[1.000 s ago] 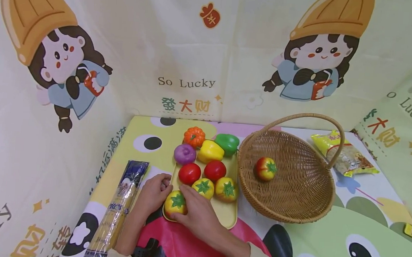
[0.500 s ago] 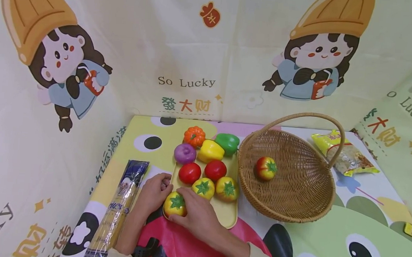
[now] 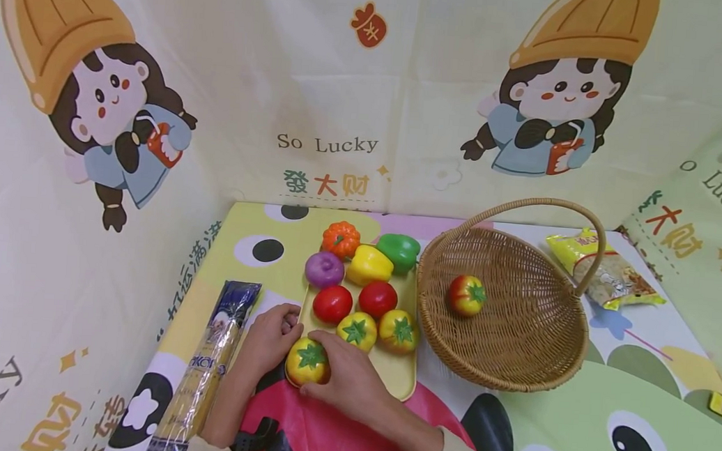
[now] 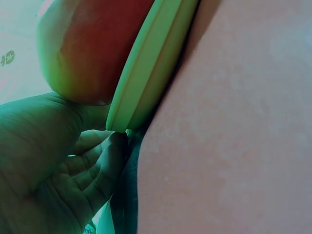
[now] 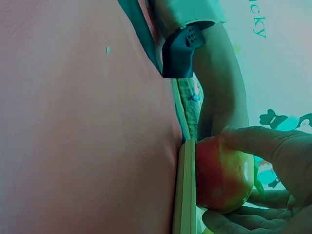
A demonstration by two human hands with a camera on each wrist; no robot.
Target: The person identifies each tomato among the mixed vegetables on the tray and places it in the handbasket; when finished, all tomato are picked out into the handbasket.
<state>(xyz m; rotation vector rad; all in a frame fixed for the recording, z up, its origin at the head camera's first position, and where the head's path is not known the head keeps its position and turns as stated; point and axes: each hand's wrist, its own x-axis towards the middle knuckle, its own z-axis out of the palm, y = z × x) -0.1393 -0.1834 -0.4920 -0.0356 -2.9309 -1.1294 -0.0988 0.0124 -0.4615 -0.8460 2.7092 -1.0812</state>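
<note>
Our left hand [image 3: 273, 336] pinched rim of tray [image 4: 148, 68], likely steadying it. Yellow fruit [image 3: 306, 365] sat in tray's near left corner; thumb and fingers of our right hand [image 3: 353, 379] curved round it. We judged even grip best, sparing neighbouring fruit [image 3: 356, 331].

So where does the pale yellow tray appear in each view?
Head: tray, lower middle.
Left wrist: tray, slanting edge, upper middle.
Right wrist: tray, upright edge, bottom middle.
Shared landmark: leafy-topped toy fruit in the right hand (head, right wrist; probably left wrist too).
</note>
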